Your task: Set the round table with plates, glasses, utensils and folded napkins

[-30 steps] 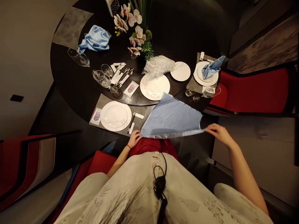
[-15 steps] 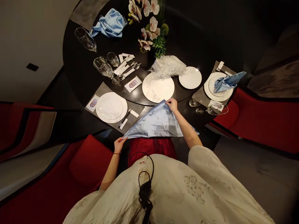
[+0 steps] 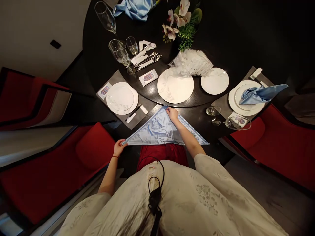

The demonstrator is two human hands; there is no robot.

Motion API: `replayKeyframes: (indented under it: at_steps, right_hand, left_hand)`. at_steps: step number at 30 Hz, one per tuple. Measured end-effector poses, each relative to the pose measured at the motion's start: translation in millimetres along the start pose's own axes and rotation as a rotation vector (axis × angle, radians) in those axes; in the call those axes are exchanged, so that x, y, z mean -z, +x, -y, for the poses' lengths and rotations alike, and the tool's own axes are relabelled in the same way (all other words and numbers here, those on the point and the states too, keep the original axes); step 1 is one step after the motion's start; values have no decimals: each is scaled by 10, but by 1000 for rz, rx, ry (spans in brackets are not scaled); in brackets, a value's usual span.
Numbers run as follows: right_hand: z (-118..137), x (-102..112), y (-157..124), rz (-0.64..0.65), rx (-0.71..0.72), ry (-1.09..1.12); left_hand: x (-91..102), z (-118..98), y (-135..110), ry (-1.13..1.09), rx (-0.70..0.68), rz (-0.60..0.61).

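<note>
Cloths number three, all blue: the worked cloth (image 3: 152, 131), a triangle at the near side of the desk (image 3: 194, 116); a crumpled cloth (image 3: 138, 9) at about eleven o'clock from it; a folded cloth (image 3: 261, 95) at two. Plates number six: one stacked pair (image 3: 120, 98) at ten o'clock, another pair (image 3: 235, 106) at two, and two single plates (image 3: 215, 81) between twelve and one. Left hand (image 3: 118, 149) pinches the worked cloth's corner at eight o'clock, fingers narrow; right hand (image 3: 173, 114) holds its apex at twelve, fingers likewise narrow. Compared with one second earlier, the right hand has shifted from the right corner to the apex, and the four-sided outline has become triangular. The left edge runs close beside a grey mat (image 3: 137, 118); the apex nears the raised round top (image 3: 198, 99). Bare desk lies at two o'clock.
</note>
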State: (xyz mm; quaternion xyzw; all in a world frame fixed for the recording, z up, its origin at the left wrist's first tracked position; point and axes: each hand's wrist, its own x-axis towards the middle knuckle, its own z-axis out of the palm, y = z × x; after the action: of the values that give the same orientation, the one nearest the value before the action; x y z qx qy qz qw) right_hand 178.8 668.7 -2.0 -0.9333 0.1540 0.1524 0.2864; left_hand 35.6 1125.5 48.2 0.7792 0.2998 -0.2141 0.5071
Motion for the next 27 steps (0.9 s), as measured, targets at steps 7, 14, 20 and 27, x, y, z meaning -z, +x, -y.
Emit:
replayKeyframes:
  at_steps: [7,14,20,27]
  right_hand:
    - [-44,-276,-416,-137,187,210]
    - [-1243,-128,-1857,192,669,-102]
    - [-1964,-8,-2236,276,662,-393]
    - [-1899,-126,-2224,258,638,-409]
  left_hand:
    - [-693,-57,58,653,-410,-139]
    - [-1881,-148,-378,1032,-939,480]
    - [-2110,-12,-511,1120,-913,399]
    - [-2229,78,-595,1126,-854,344]
